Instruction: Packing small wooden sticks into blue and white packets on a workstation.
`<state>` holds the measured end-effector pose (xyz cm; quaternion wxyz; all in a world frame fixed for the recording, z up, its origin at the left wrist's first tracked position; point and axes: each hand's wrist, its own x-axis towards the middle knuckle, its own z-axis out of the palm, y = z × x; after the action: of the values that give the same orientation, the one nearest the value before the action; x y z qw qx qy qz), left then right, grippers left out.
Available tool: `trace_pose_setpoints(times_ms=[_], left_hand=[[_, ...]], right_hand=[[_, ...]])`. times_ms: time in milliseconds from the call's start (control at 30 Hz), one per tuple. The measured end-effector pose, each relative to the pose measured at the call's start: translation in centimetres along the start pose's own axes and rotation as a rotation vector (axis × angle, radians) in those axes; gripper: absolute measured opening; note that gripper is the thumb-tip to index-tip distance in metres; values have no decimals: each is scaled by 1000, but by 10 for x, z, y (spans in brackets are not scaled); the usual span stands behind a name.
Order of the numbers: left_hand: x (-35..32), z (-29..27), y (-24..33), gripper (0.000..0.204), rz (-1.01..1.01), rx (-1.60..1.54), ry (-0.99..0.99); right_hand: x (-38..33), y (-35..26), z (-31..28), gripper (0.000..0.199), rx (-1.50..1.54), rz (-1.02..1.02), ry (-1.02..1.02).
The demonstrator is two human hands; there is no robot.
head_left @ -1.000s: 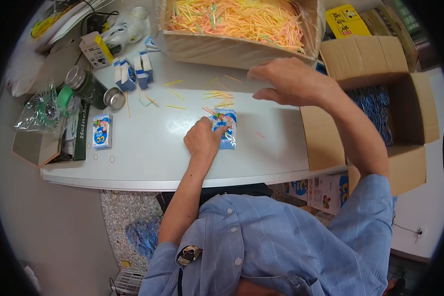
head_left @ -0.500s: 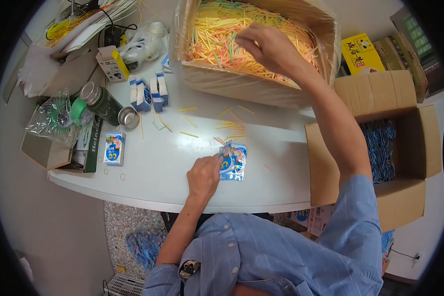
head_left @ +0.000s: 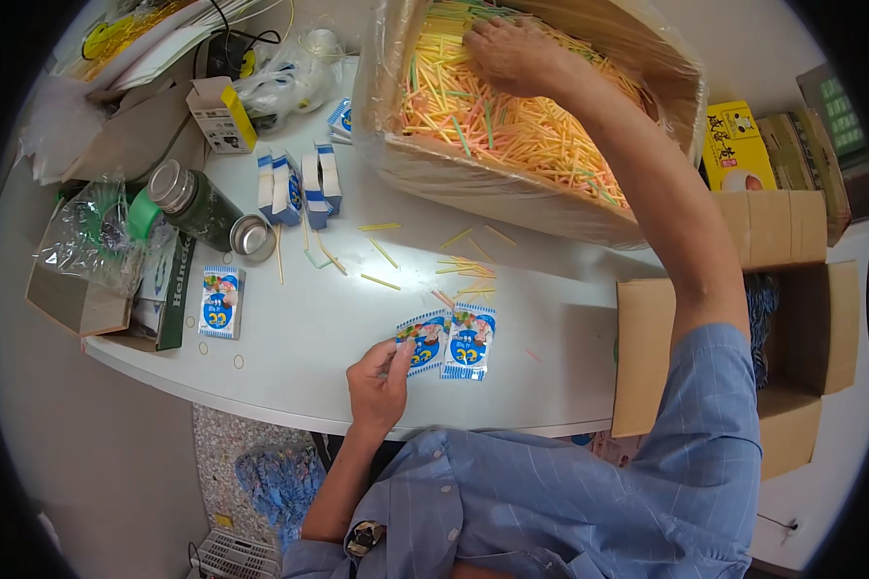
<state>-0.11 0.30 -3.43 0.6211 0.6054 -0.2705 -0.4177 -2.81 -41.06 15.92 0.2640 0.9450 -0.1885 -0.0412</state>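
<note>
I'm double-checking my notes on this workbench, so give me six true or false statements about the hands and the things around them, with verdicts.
1. The left hand touches a blue-and-white packet. True.
2. A second packet lies left of that one. False: it lies to the right.
3. The right hand is over or among the colored sticks in the large box. True.
4. The green bottle is right of the large box. False: it is to the left.
5. Blue material shows inside the open brown carton. True.
6. Every stick is in the large box. False: several loose sticks lie on the table.
</note>
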Motion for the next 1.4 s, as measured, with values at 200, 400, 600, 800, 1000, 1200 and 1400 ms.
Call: trace_pose_setpoints(times_ms=[200,400,600,800,1000,1200,1400], left_hand=[[2,-3,4,16,2,-27,-10],[0,-12,6,17,58,-19,44],[9,-23,29,14,132,-103,148],[31,-35,70,19,250,-156,335],[68,-16,143,17,453,-586,50],[84,0,101,20,242,-170,-110],[87,-5,46,20,80,58,-40]], right_hand=[[9,-10,9,27,-127,16,47],[-15,21,3,26,-22,-35,86],[-51,37,-12,20,314,48,422],[-99,-8,-60,34,1451,264,302],[-139,-148,-67,34,2147,49,-619],[-128,-231,-2,26,2565,-146,-864],[-120,-268,34,19,2547,36,-876]])
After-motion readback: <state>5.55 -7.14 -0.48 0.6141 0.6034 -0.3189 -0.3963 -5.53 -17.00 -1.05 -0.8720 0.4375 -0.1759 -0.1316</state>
